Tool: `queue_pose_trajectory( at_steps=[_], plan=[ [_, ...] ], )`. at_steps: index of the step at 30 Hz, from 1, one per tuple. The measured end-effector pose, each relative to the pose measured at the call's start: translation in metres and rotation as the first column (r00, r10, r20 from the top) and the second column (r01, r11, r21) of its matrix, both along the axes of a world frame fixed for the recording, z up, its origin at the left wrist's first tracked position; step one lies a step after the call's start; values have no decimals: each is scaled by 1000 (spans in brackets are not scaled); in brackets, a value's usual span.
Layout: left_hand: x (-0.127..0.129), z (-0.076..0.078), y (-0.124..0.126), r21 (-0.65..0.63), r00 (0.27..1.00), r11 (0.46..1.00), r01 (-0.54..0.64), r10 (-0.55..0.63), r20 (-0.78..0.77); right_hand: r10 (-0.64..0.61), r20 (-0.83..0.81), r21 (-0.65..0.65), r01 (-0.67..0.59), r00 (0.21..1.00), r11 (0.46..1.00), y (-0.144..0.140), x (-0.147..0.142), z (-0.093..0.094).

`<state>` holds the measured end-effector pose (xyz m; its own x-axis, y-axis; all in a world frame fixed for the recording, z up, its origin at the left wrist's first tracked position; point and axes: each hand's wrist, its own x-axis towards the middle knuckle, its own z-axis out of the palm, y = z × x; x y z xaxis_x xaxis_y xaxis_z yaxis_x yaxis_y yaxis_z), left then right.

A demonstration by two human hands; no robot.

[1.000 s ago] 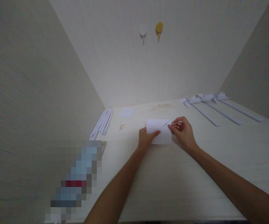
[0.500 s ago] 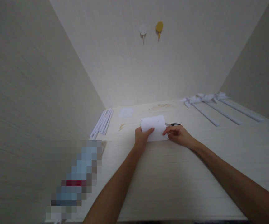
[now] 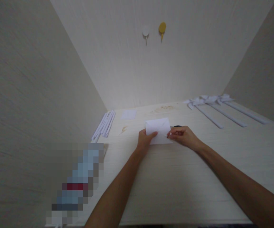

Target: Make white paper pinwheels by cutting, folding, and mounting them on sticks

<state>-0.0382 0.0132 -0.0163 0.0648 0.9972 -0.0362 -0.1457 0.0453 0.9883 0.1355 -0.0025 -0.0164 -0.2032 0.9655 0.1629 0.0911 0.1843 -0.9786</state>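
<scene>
A white folded paper (image 3: 158, 130) lies near the middle of the pale worktop (image 3: 175, 183), toward its far side. The left hand (image 3: 144, 141) holds the paper's near-left corner, thumb on top and fingers (image 3: 151, 135) clamped on the edge. The right hand (image 3: 183, 136) sits at the paper's right edge, its fingers drawn together around scissors (image 3: 175, 127), whose dark handle shows just above the knuckles and whose thin blade tip touches the paper's right side. Whether the blades are open is too small to tell.

Beyond the paper, a small white square sheet (image 3: 128, 114) lies flat near the back wall, well apart from the hands. To its left, a bundle of narrow white paper sticks (image 3: 104, 124) lies along the left wall. A faint brownish stain (image 3: 124, 129) marks the worktop between the sticks and the paper, and a larger one (image 3: 162, 109) lies further back.

At the far right, three long paper strips (image 3: 224, 112) with pinwheel-like folded heads (image 3: 207, 99) lie side by side, heads toward the back wall.

On the back wall hang a white hook (image 3: 145, 31) and a yellow hook (image 3: 162, 28), just beside each other. At lower left, a pixelated patch (image 3: 77, 183) covers something by the left wall.
</scene>
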Motion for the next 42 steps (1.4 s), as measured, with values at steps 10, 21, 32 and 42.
queue_pose_trajectory(
  at_steps=[10,21,32,42],
  plan=[
    [2,1,-3,46,998,999,-7,10,-68,0,38,91,-4,999,996,-1,-7,3],
    [4,3,-5,50,997,999,7,-3,-80,-167,-136,-24,165,976,986,-1,-10,0],
    [5,1,-4,35,997,999,-16,18,-80,-128,-184,6,131,975,991,-2,-13,0],
    [6,3,-5,25,996,998,-59,60,-58,-84,-258,-31,79,962,996,0,-11,-6]
  ],
)
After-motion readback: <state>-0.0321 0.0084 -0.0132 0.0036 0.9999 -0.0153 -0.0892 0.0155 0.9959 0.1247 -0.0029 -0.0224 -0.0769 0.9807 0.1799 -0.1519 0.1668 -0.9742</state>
